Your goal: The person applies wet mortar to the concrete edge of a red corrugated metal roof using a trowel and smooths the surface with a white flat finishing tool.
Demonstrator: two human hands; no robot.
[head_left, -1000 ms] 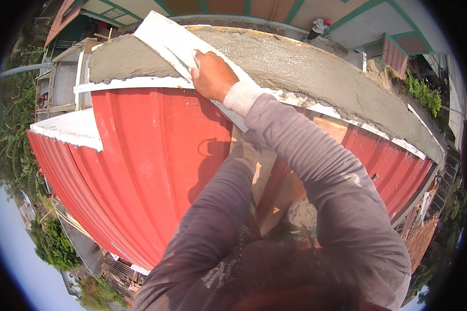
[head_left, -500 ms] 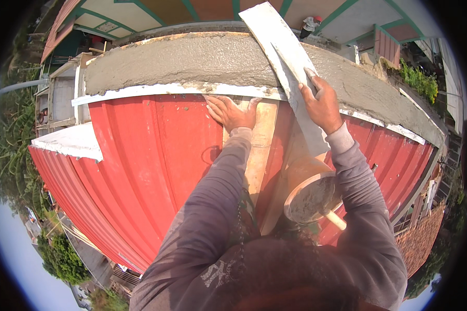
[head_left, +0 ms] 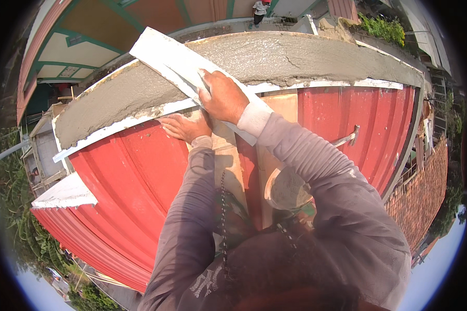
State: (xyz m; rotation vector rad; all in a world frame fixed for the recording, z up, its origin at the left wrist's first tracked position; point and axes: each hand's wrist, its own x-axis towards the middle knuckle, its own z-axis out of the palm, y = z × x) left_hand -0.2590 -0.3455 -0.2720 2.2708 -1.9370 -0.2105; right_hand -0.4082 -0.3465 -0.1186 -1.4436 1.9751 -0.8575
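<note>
My right hand [head_left: 224,98] grips the handle of a long white plastering float [head_left: 166,49], which lies slantwise over a ledge of wet grey cement [head_left: 301,54]. The float's far end reaches past the ledge's outer edge, and its near end hangs over the roof side. My left hand [head_left: 188,126] lies with fingers spread on the red metal roofing [head_left: 140,171], just below the white strip [head_left: 114,124] along the ledge's near edge. Its fingertips are close to that strip and to the float. The palm is hidden.
A round bucket [head_left: 285,191] with grey residue stands close to my body, partly behind my right sleeve. A hammer-like metal tool [head_left: 354,136] rests on the roofing at the right. Pale boards [head_left: 225,160] run between the red sheets. Far below, a person [head_left: 259,11] stands beside a building.
The float and my right hand have moved left along the cement, and the float now slants more. My left hand stays on the roofing by the strip. My view has turned.
</note>
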